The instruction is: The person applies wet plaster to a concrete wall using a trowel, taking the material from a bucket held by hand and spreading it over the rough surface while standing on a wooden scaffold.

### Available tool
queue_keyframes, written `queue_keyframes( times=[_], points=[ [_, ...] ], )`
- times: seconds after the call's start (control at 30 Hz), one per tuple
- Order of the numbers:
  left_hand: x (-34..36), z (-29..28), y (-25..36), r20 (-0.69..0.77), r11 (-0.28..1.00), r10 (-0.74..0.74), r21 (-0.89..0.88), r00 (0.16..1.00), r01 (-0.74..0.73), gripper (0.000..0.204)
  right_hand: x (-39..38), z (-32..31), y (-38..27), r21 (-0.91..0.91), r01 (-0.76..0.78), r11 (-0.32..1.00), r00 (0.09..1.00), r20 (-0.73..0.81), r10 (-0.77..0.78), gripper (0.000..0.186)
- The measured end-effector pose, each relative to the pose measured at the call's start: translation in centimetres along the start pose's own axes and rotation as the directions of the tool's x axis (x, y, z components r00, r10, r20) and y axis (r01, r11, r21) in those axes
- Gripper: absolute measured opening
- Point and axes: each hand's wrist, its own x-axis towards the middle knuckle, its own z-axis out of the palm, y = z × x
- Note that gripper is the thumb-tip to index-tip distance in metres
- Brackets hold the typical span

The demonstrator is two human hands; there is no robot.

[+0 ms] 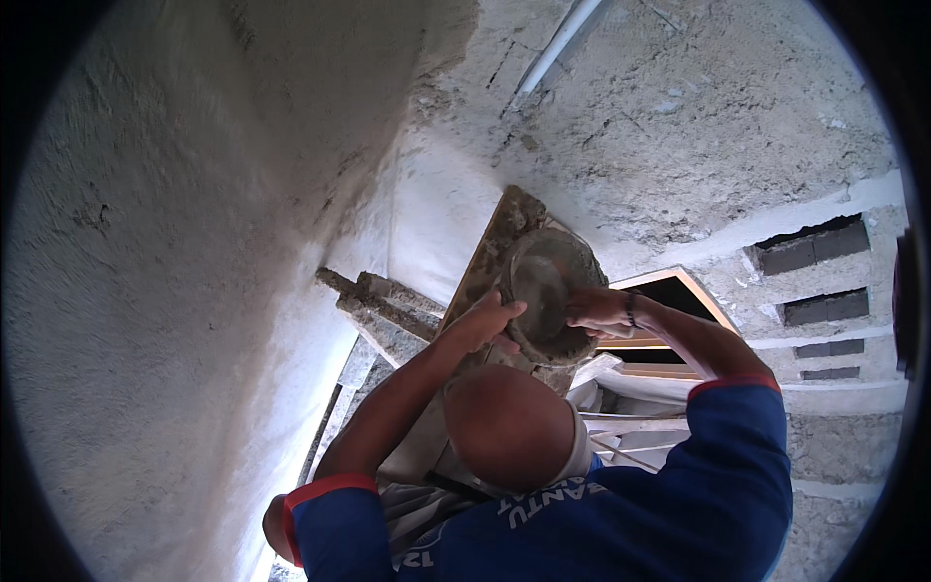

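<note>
My left hand and my right hand are not in view. In front of me a co-worker in a blue shirt [640, 514], seen from behind, has both arms raised at a round, mortar-caked container [538, 281]. The co-worker's left hand [490, 320] is at the container's near left rim; their right hand [596, 310] is at its right side, fingers reaching inside, with what they grip hard to make out. Behind the container stands a tilted, mortar-stained board [495, 223].
A rough plastered wall [145, 291] fills the left. Mortar-crusted timbers [378, 306] lie left of the board. At right are an orange wooden frame [698, 286] and a wall with dark slots [815, 247]. A white pipe [553, 48] runs above. A rounded brown shape [281, 529] shows lower left.
</note>
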Motion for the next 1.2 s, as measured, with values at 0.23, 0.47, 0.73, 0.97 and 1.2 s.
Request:
queue_keyframes(
  times=[0.23, 0.47, 0.73, 0.97, 1.2],
  points=[
    [0.1, -0.2, -0.5, 0.028, 0.998, 0.059, -0.009, 0.998, -0.059, 0.057, -1.3, -0.5, 1.8, -0.79, -0.183, 0.585, 0.795, -0.469, -0.385, 0.025],
    [0.2, -0.3, -0.6, 0.001, 0.999, 0.05, 0.002, 0.999, -0.05, 0.055, 2.9, 5.6, 0.9, -0.778, -0.177, 0.603, 0.808, -0.465, -0.363, 0.017],
    [1.1, -0.6, -0.9, -0.013, 0.997, 0.067, 0.039, 0.998, -0.066, 0.058, 1.2, 4.6, -0.8, -0.849, -0.09, 0.521, 0.852, -0.337, -0.401, 0.018],
    [0.1, -0.5, -0.9, -0.03, 0.997, 0.073, -0.004, 0.997, -0.073, 0.074, 0.4, 5.2, -0.8, -0.919, 0.014, 0.394, 0.917, -0.145, -0.371, 0.022],
    [0.7, -0.3, -1.2, -0.112, 1.0, -0.023, 0.004, 0.993, 0.024, 0.088, -6.6, -0.6, -3.3, -0.909, -0.188, 0.372, 0.861, -0.335, -0.382, 0.021]
  ],
)
